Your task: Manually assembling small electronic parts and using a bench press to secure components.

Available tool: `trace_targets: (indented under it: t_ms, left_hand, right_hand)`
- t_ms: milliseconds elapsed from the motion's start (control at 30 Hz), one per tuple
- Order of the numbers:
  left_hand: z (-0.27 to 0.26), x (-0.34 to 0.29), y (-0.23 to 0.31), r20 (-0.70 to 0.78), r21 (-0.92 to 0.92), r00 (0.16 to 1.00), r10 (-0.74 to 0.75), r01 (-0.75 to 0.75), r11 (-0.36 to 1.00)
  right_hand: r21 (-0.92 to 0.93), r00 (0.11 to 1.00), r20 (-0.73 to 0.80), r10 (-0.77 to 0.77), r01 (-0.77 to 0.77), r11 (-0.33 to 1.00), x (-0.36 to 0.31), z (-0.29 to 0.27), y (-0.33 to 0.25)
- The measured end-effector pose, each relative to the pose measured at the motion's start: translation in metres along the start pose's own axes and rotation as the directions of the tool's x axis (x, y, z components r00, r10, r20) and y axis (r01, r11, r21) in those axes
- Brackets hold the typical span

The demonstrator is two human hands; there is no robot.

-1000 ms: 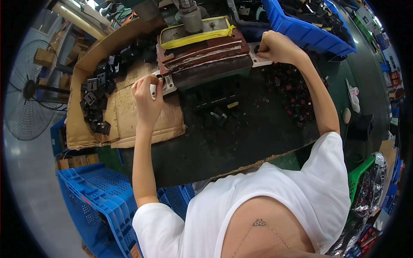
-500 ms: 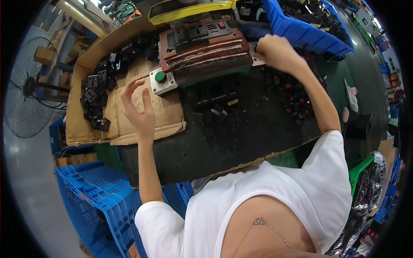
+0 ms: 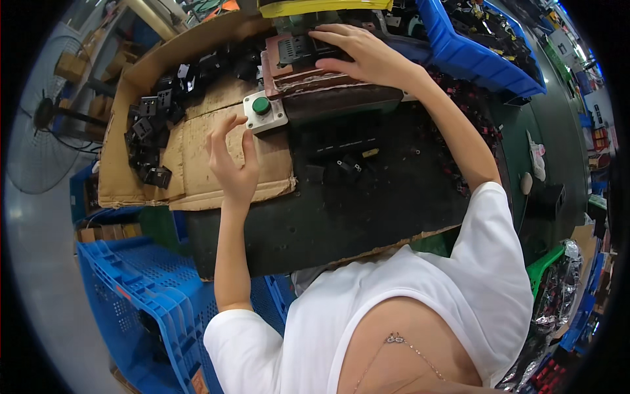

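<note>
My left hand (image 3: 235, 161) hovers above the cardboard, its fingers curved and apart with nothing in them. Beside its fingertips is a pale switch box (image 3: 270, 116) with a green push button (image 3: 261, 106). My right hand (image 3: 367, 56) reaches over a reddish-brown block fixture (image 3: 279, 80), fingers stretched out and thumb apart. A black slotted plastic panel (image 3: 295, 50) lies on this fixture, and my right hand's fingers and thumb spread over its right part. Whether they touch it I cannot tell. Above the fixture runs a yellow-edged machine part (image 3: 325, 8).
A cut-open cardboard box (image 3: 216, 154) at left holds several black plastic pieces (image 3: 147, 121). Small black parts (image 3: 351, 164) lie on the dark worktop (image 3: 367, 210). Red-and-black pieces (image 3: 469, 118) lie at right. A blue bin (image 3: 453, 49) stands far right, a blue crate (image 3: 144, 282) near left.
My right hand has left the fixture's right side and moved left over the black panel, unfolding its fingers. My left hand stays near the green button, still curved. The view has shifted slightly.
</note>
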State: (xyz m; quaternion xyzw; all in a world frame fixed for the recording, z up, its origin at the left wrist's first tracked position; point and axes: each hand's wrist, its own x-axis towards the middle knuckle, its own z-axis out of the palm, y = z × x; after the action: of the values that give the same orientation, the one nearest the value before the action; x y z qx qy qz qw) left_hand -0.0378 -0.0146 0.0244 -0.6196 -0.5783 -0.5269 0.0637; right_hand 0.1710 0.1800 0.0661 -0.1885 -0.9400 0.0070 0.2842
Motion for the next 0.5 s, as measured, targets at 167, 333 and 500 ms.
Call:
trace_targets:
  t_ms: [167,333,500]
  left_hand:
    - [0.001,-0.001,0.0,-0.026,-0.014,0.999,0.037,-0.037,0.999]
    - [0.002,-0.003,0.003,0.012,-0.223,0.995,-0.101,0.101,0.97]
    - [0.001,-0.005,0.01,0.35,-0.742,0.881,-0.318,0.468,0.48]
  right_hand:
    - [-0.092,0.995,0.08,-0.064,0.071,0.993,0.009,-0.001,0.013]
    - [-0.081,0.996,-0.047,-0.077,0.073,0.994,0.01,-0.016,-0.003]
    - [-0.077,0.977,-0.098,-0.188,0.181,0.981,-0.009,-0.026,-0.076]
